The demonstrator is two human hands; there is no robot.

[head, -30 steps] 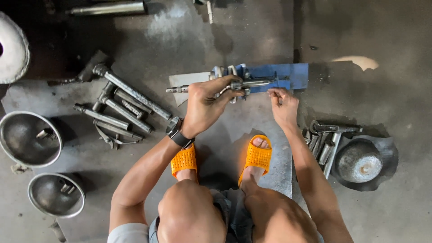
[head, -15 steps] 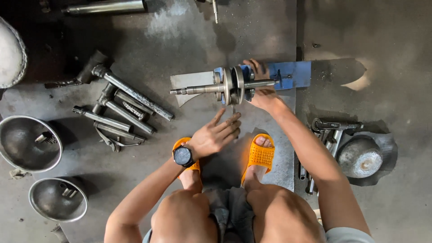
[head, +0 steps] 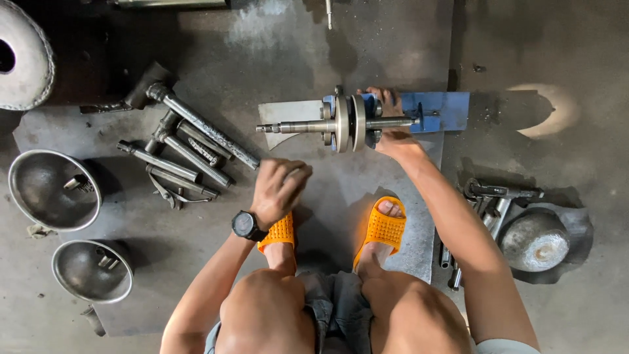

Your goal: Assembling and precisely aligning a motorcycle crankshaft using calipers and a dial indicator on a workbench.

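So the steel crankshaft assembly with its two round flywheel discs and long stepped shaft (head: 344, 122) is lying sideways across the blue metal block (head: 438, 110), which sits on the grey steel plate (head: 419, 229) on the workshop floor. What's changed in the last second: both hands were on it, then the left hand (head: 278, 189) let go and pulled back. Now it's hovering above the plate just in front of the left orange slotted sandal (head: 278, 233), loosely curled with nothing in it that I can see. The right hand (head: 392, 131) has moved onto the right side of the discs and is wrapped around the shaft end there, so I'd say the piece is now steadied by one hand only, and the free one is closer to the tools than to the part.

Left of that is a scatter of grey steel bars and sockets (head: 190, 147). Further left, two dull metal bowls (head: 56, 190) with small bits inside. Off to the right, more dark tools (head: 488, 200) beside a round grey metal lump (head: 534, 239).
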